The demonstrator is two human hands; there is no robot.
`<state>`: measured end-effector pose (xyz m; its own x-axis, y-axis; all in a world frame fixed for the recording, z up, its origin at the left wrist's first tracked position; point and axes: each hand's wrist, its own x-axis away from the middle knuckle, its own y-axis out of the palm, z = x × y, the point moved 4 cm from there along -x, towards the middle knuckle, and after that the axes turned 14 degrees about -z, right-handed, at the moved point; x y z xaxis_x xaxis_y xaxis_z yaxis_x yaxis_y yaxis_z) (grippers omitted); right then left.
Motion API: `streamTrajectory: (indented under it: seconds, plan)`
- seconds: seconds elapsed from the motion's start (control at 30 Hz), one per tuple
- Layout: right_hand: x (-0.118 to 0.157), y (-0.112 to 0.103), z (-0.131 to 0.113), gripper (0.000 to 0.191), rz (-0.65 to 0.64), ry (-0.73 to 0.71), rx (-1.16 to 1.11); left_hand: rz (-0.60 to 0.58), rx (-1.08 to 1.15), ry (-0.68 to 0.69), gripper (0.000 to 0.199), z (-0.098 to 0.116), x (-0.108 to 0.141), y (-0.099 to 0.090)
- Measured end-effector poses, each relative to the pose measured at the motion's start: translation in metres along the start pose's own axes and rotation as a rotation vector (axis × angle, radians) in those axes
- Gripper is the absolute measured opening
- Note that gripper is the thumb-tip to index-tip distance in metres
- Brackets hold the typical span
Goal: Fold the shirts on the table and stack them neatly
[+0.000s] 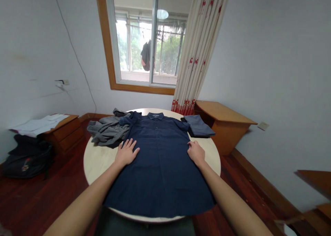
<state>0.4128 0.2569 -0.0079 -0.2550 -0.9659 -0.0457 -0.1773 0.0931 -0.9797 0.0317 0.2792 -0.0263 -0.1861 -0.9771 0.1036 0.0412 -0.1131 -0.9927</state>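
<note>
A navy short-sleeved collared shirt (160, 167) lies spread front side up on a round pale table (93, 163), its collar at the far side and its hem by the near edge. My left hand (126, 152) rests flat with fingers spread on the shirt's left side. On the opposite side, my right hand (196, 152) has its fingers curled in and pinches the shirt's edge. A heap of crumpled grey clothes (108, 129) lies beyond my left hand. Past my right hand sits a stack of folded dark clothes (198, 125).
A wooden desk (224, 113) stands behind the table at the right. To the left are a wooden drawer cabinet (64, 132) with papers on top and a black bag (27, 156) on the floor. A patterned curtain (199, 53) hangs beside the window.
</note>
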Motion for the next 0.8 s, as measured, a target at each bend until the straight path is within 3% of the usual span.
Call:
streamTrajectory:
  seconds: [0.33,0.6,0.8]
  plan:
    - [0.004,-0.002,0.010,0.030,-0.009,-0.010,-0.065,-0.039,-0.003,0.010,0.065,0.005,0.043,0.003]
    - [0.008,-0.002,0.013,0.029,0.030,-0.045,-0.034,0.228,0.171,0.077,0.034,0.002,0.068,-0.005]
    - [0.009,-0.003,0.010,0.028,0.033,-0.052,-0.035,0.169,0.284,0.111,0.038,0.004,0.072,-0.012]
